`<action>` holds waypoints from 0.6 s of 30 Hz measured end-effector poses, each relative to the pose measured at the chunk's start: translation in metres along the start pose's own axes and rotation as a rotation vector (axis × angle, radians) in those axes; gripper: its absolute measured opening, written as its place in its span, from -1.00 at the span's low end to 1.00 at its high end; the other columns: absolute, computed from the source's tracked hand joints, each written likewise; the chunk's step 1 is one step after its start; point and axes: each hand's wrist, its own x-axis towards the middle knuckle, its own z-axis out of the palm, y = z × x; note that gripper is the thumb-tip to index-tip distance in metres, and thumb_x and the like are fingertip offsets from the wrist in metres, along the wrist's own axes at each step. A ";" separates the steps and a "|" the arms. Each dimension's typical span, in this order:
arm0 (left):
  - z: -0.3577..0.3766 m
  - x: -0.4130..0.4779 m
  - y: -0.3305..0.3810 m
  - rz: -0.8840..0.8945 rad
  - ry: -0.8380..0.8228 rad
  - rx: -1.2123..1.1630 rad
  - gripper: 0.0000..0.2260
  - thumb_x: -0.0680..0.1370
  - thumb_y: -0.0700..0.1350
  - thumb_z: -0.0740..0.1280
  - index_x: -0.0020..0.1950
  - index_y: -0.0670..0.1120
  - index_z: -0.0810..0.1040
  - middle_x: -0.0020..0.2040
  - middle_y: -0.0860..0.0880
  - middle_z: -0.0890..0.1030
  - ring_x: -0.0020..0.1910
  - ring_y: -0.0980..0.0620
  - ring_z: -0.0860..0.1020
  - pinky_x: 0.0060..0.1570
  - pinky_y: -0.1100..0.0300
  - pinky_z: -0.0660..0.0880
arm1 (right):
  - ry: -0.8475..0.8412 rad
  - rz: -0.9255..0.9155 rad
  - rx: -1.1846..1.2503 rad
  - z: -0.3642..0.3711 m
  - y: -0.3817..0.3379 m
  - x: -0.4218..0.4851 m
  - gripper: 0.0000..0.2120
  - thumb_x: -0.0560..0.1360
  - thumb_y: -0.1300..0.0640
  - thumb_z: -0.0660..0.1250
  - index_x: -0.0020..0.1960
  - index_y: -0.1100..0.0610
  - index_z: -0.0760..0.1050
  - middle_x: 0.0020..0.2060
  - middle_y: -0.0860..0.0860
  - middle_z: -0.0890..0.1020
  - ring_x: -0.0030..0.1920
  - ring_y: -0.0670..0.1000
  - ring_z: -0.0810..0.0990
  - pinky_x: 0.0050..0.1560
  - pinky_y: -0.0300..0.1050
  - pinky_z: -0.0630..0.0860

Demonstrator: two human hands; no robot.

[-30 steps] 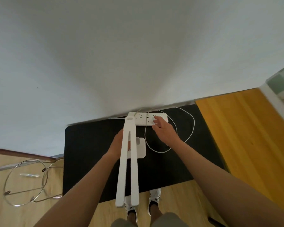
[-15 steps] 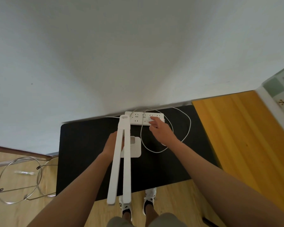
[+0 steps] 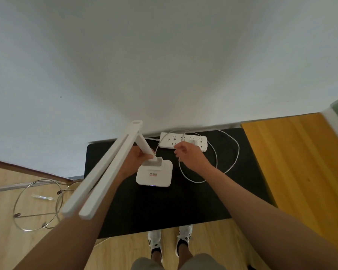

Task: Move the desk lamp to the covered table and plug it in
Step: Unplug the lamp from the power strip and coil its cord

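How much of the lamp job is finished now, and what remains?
Done: the desk lamp stands on the black covered table, and a white plug sits in the power strip. In hand: the left hand grips the lamp's post; the right hand hovers by the strip. Left: probably only releasing the lamp.

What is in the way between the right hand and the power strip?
Nothing visible. The right hand hovers right at the power strip, above the white cord looped on the black table.
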 end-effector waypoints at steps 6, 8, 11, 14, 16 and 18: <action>-0.033 -0.014 0.000 -0.011 0.072 -0.003 -0.75 0.66 -0.26 0.34 0.31 -0.30 0.62 0.25 -0.28 0.65 0.19 -0.09 0.60 -0.01 0.39 0.40 | -0.153 0.006 -0.174 0.049 -0.018 0.009 -0.66 0.66 0.08 0.21 0.41 0.01 0.47 0.26 0.02 0.63 0.20 -0.01 0.60 0.24 -0.11 0.49; -0.040 -0.013 -0.005 -0.026 0.083 0.003 -0.75 0.66 -0.28 0.33 0.31 -0.32 0.61 0.25 -0.30 0.64 0.22 -0.14 0.60 0.01 0.43 0.41 | -0.167 0.022 -0.177 0.063 -0.023 0.010 -0.67 0.65 0.07 0.24 0.40 0.01 0.47 0.27 0.01 0.62 0.23 0.01 0.59 0.19 -0.13 0.46; -0.049 -0.010 -0.015 -0.060 0.078 -0.022 -0.77 0.66 -0.36 0.30 0.29 -0.37 0.60 0.25 -0.35 0.62 0.25 -0.23 0.58 0.17 0.30 0.49 | -0.175 0.026 -0.155 0.076 -0.029 0.012 -0.67 0.64 0.08 0.25 0.40 0.01 0.47 0.26 0.01 0.63 0.23 0.01 0.60 0.18 -0.15 0.43; -0.054 0.000 -0.029 -0.085 0.072 -0.001 -0.76 0.66 -0.35 0.30 0.30 -0.36 0.60 0.27 -0.38 0.61 0.33 -0.30 0.54 0.43 -0.18 0.40 | -0.189 0.026 -0.139 0.081 -0.029 0.014 -0.64 0.64 0.10 0.25 0.43 0.01 0.45 0.26 0.01 0.63 0.22 0.00 0.60 0.18 -0.17 0.43; -0.055 0.009 -0.039 -0.083 0.050 -0.001 -0.78 0.65 -0.34 0.32 0.28 -0.35 0.61 0.26 -0.40 0.60 0.32 -0.34 0.54 0.43 -0.26 0.39 | -0.183 0.023 -0.141 0.081 -0.028 0.014 -0.64 0.64 0.12 0.25 0.43 0.00 0.45 0.26 0.00 0.64 0.21 -0.02 0.60 0.17 -0.18 0.43; -0.054 0.016 -0.045 -0.103 0.040 0.004 -0.79 0.64 -0.34 0.34 0.26 -0.35 0.61 0.23 -0.42 0.60 0.29 -0.36 0.55 0.40 -0.28 0.41 | -0.146 0.008 -0.130 0.077 -0.026 0.012 -0.66 0.65 0.12 0.23 0.41 0.00 0.47 0.25 -0.03 0.64 0.18 -0.07 0.60 0.17 -0.20 0.43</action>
